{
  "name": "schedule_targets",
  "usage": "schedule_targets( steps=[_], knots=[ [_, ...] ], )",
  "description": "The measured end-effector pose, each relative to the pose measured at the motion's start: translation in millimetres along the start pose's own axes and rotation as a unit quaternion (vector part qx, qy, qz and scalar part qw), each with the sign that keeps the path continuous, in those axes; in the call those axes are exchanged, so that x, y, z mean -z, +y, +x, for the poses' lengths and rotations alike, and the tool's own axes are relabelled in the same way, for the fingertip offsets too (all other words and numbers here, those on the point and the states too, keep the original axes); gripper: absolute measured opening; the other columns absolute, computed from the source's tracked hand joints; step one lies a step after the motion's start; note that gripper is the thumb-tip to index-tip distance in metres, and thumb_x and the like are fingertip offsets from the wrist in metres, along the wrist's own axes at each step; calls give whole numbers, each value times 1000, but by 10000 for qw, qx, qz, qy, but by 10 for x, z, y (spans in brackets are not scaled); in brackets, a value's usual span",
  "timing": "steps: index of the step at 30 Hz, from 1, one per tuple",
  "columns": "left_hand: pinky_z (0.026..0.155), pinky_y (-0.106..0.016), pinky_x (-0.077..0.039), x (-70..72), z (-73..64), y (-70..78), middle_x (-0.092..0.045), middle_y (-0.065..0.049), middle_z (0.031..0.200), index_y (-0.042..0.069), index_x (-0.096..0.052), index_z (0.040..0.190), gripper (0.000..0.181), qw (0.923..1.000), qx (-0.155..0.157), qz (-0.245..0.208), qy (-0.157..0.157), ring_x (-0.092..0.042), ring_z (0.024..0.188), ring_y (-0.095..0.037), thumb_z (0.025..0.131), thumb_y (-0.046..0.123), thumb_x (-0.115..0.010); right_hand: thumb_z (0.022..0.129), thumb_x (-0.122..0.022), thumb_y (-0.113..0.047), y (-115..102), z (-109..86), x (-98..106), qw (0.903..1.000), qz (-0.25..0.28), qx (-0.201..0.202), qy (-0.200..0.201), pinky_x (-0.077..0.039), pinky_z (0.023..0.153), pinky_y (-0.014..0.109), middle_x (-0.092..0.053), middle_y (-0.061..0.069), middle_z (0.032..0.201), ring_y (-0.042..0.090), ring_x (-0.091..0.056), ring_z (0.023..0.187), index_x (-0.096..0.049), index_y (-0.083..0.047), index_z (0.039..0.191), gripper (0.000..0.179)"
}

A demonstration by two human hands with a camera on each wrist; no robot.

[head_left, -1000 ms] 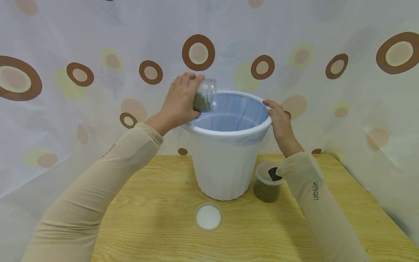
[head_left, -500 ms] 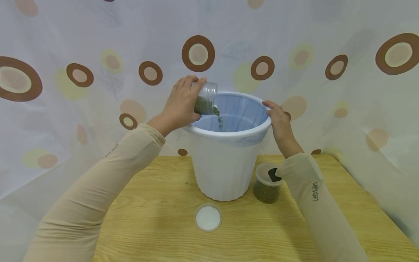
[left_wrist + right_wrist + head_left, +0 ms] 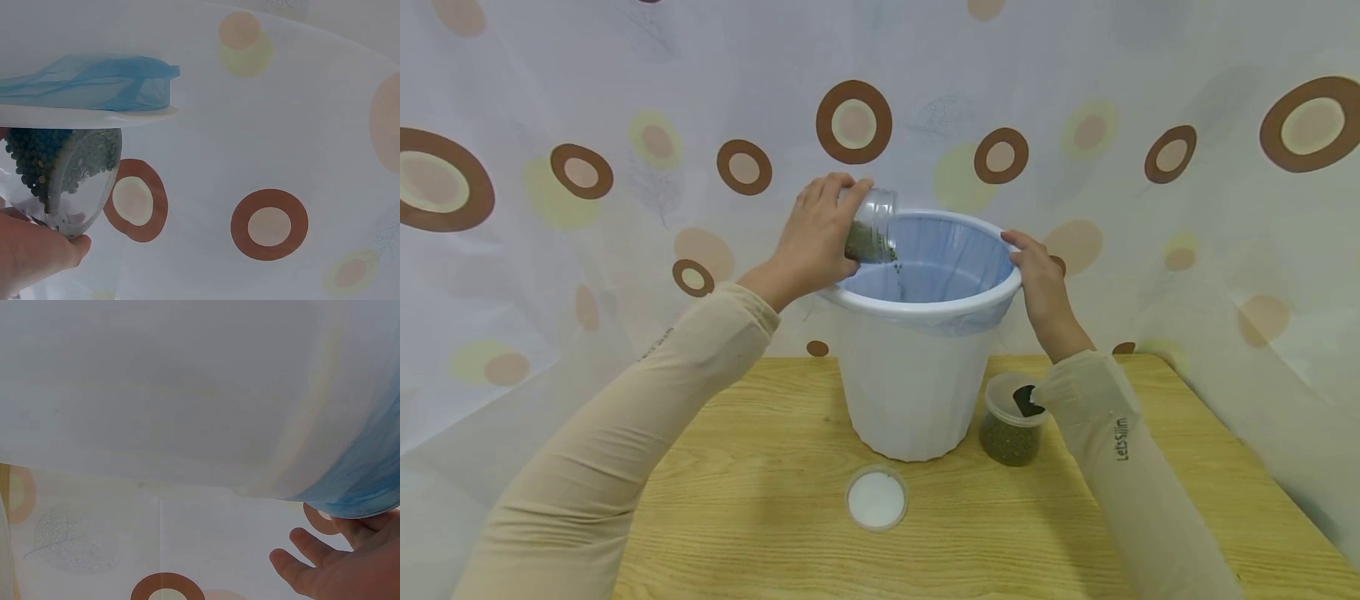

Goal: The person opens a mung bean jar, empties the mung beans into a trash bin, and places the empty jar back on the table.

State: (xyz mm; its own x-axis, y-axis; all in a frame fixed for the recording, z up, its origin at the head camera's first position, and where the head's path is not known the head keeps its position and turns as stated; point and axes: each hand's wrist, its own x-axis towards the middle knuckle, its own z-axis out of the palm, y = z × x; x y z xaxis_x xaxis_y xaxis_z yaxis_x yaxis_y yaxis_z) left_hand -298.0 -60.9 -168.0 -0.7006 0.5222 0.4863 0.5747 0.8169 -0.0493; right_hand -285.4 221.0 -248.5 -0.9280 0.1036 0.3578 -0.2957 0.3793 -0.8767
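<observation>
My left hand grips a clear jar tipped on its side over the near-left rim of a white trash bin. Small green grains fall from its mouth into the bin, which has a blue bag folded over the rim. In the left wrist view, many round grains lie inside the tilted jar. My right hand holds the bin's right rim, fingertips over the edge. The right wrist view shows other fingers spread below the rim; the thumb is hidden there.
A lidded clear tub of dark green grains stands right of the bin, partly behind my right sleeve. A round white lid lies in front of the bin on the wooden table. A patterned sheet hangs behind.
The left hand has dipped slightly with the jar, and grains have begun to fall. Their stream is thinner now than half a second ago. The right hand has stayed on the rim.
</observation>
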Motion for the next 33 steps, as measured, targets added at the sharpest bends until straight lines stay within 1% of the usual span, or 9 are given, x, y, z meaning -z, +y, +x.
schedule_targets(
  steps=[9,17,33],
  knots=[
    [116,-43,-16,-11,-3,-30,-33,-17,142,6,-30,148,91,10000,72,-14,-11,-27,134,-34,73,14,-81,100,-28,-27,9,-10,-3,9999,95,-7,-73,-15,115,45,-29,4,155,24,-24,141,-40,-12,146,50],
    [116,-42,-14,-8,-2,-40,-32,-17,142,7,-28,148,92,9999,127,-7,-108,-25,136,-34,73,14,-81,100,-28,-24,14,-13,-2,10000,47,65,7,-17,115,44,-30,6,155,25,-24,141,-40,-10,146,50],
    [116,-43,-14,8,10,-40,-32,-17,142,7,-28,148,92,9999,48,122,-101,-25,135,-34,74,14,-81,100,-28,-26,21,2,-4,10000,45,80,10,-18,115,44,-31,5,154,24,-25,141,-40,-11,146,50]
  ],
)
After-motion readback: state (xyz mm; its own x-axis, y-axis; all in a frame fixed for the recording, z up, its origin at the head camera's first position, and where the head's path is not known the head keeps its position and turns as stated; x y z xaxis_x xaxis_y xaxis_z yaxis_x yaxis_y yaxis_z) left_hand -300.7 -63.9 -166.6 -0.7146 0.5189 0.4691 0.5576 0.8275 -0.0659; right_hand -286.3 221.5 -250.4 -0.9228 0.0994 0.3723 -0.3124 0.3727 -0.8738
